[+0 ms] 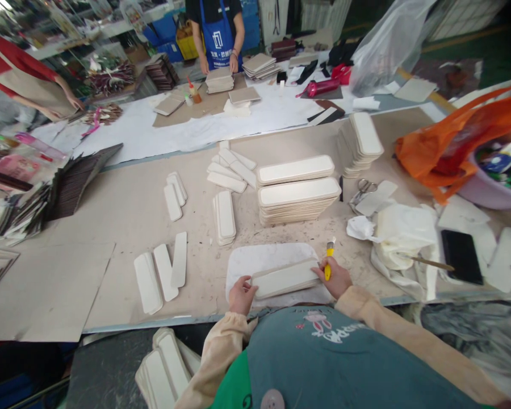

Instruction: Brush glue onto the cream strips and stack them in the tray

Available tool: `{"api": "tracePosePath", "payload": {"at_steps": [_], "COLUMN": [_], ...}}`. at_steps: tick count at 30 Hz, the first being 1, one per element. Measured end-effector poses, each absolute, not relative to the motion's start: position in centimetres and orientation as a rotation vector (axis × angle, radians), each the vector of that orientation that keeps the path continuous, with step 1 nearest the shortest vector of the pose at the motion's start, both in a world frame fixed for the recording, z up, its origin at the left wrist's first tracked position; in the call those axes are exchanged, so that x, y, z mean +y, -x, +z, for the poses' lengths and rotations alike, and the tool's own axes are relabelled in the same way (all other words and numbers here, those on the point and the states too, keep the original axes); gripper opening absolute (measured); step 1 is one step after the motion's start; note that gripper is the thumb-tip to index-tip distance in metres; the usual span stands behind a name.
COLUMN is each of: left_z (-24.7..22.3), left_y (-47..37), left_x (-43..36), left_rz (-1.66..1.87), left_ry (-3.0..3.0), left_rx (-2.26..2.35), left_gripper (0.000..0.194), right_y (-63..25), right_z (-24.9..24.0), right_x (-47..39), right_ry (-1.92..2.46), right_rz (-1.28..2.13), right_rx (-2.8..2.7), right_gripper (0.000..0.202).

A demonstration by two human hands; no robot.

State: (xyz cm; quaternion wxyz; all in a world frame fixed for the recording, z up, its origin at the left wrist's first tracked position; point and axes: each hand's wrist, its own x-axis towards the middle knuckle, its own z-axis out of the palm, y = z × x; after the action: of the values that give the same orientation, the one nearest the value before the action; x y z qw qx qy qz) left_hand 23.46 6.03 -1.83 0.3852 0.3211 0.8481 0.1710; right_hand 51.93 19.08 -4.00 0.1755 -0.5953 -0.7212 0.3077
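In front of my body lies a small stack of long white strips with rounded corners (285, 279), on a white board (272, 254). My left hand (242, 295) is closed on the stack's left end, thumb and fingertips at its edge. At the right end, my right hand (337, 278) touches the strips with its fingertips. That same hand is closed around a yellow-handled brush (329, 260), bristles pointing up and away from me. Beyond the board stand two tall stacks of similar white strips (298, 193), side by side.
Smaller white pieces (225, 216) lie in groups to the left. Scissors (364, 187), a white plastic bag (404, 233) and a black phone (462, 257) are on the right, near an orange bag (455, 136). Across the table, a person in a blue apron (218, 40) handles stacked boards (220, 81).
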Motion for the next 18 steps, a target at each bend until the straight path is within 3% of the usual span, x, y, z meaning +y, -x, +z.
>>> {"api": "tracePosePath", "payload": {"at_steps": [10, 18], "left_z": [-1.63, -1.29], "left_y": [-23.51, -23.63], "left_x": [6.35, 6.69], "left_rz": [0.397, 0.375], "left_ry": [-0.949, -1.018], "left_rx": [2.179, 2.187], "left_gripper": [0.029, 0.027], "right_y": [-52.16, -52.24], "right_z": [-4.10, -4.74], "right_x": [19.29, 19.19], "right_ry": [1.663, 1.692], "right_rz": [0.853, 0.830], "right_rx": [-2.093, -1.976], "right_gripper": [0.021, 0.022]}}
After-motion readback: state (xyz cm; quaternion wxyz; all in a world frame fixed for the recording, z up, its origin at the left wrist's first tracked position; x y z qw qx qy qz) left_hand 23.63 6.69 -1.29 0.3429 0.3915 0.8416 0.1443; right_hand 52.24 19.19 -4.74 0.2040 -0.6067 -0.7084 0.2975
